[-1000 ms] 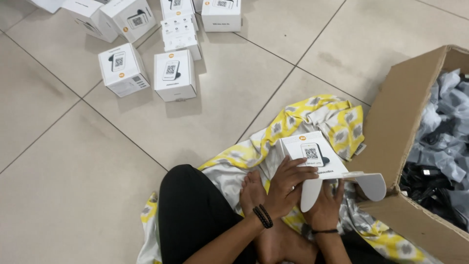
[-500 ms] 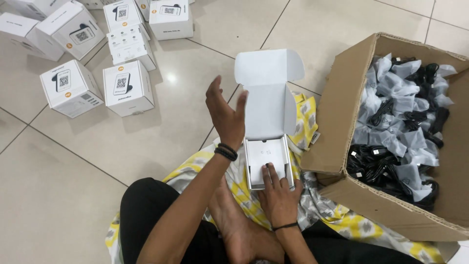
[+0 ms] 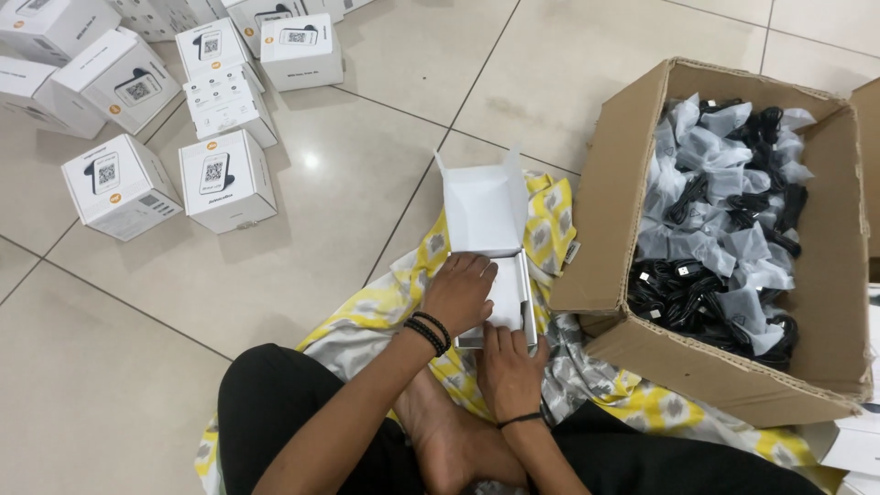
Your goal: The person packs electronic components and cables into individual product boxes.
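Note:
A small white box (image 3: pixel 524 302) lies open on a yellow patterned cloth (image 3: pixel 376 312) in front of my crossed legs, its lid (image 3: pixel 484 206) standing up at the far side. My left hand (image 3: pixel 458 293), with black bracelets at the wrist, lies palm down over the box's open top and covers what is inside. My right hand (image 3: pixel 509 367) holds the near end of the same box, fingers against its edge.
A large open cardboard carton (image 3: pixel 596 229) at the right holds several bagged black cables (image 3: pixel 724 202). Several closed white boxes (image 3: pixel 225 179) stand on the tiled floor at the upper left. More white card lies at the lower right corner (image 3: pixel 857 449).
The closed box I held in both hands was set on the cloth and its lid opened. My left hand, raised half a second ago, has come down onto the open box.

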